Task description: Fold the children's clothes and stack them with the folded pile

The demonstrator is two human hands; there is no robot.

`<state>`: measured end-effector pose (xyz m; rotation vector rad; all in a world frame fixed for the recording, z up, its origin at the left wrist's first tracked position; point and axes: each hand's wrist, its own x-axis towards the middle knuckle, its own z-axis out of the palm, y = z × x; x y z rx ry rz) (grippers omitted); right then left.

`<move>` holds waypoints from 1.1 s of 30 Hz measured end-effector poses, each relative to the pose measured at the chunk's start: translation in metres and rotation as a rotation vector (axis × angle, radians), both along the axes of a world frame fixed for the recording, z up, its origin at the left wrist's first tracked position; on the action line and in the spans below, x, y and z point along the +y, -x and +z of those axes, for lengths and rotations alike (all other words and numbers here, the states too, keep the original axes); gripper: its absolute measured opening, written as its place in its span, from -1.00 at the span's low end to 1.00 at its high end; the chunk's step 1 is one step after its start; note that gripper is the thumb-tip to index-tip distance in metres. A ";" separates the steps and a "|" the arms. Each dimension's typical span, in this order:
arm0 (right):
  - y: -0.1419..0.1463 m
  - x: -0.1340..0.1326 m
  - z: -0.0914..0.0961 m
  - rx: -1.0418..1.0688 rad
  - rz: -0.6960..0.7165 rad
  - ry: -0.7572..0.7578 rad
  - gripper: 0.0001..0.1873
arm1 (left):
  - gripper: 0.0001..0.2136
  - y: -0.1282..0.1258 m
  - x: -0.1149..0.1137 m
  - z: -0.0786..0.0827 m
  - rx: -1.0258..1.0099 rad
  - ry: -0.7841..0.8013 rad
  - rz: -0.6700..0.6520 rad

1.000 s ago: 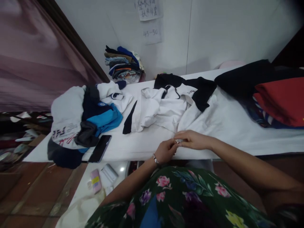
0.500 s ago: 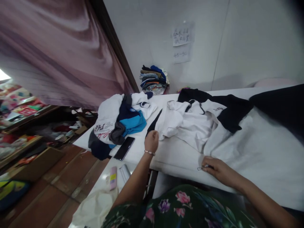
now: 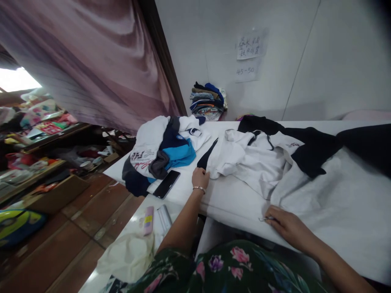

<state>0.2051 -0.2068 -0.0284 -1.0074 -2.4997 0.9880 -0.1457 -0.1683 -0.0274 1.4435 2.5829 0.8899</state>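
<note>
The hands are well apart. The left hand (image 3: 200, 179) rests at the edge of a rumpled white-and-black shirt (image 3: 253, 158) on the bench (image 3: 235, 197), its grip unclear; the right hand (image 3: 288, 226) pinches a small metal clip (image 3: 265, 218). A bundled heap of clothes (image 3: 149, 150) lies unfolded beside the shirt.
</note>
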 end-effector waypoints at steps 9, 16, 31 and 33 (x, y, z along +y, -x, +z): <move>0.012 0.012 0.049 0.314 -0.167 0.305 -0.70 | -0.93 -0.094 -0.016 0.048 -0.165 -0.478 -0.536; 0.030 0.020 0.040 0.469 -0.247 0.589 -0.66 | -0.77 -0.141 -0.035 0.043 -0.360 -0.445 -0.840; 0.029 0.026 0.027 0.552 -0.228 0.886 -0.62 | -0.64 -0.143 -0.050 0.008 -0.235 -0.316 -1.019; 0.029 0.025 0.023 0.570 -0.236 0.900 -0.63 | -0.64 -0.143 -0.052 0.006 -0.255 -0.307 -1.030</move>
